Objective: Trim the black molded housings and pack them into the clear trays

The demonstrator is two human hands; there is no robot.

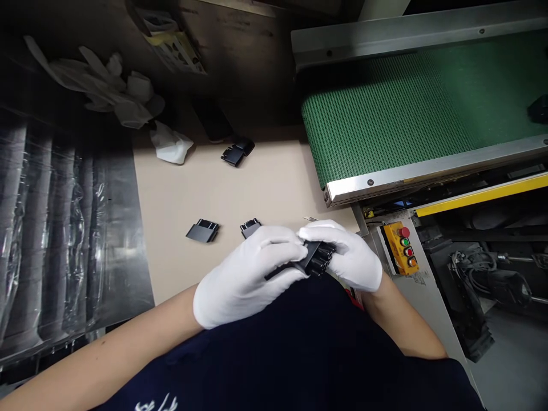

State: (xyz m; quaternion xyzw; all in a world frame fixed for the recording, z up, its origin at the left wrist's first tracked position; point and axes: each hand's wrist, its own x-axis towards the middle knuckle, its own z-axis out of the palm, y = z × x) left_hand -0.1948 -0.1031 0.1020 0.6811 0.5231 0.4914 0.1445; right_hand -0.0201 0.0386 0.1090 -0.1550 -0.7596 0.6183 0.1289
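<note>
Both of my hands wear white gloves and meet close to my body, above the near edge of the beige work surface (222,200). Between them is a black plastic part (314,260) with several rounded prongs at its right end. My left hand (257,268) closes round its left side, fingers on top and thumb below. From the far right, my right hand (346,254) grips the same part near the prongs. Just beyond my left hand lies a similar black part (250,227), partly covered by the glove. Another black piece (202,230) lies further left.
A green conveyor belt (385,114) with metal rails stands at back right. Below it sits a yellow button box (401,248). More black pieces (238,150) and a crumpled white glove or cloth (171,142) lie toward the back. Clear plastic packaging (51,228) fills the left side.
</note>
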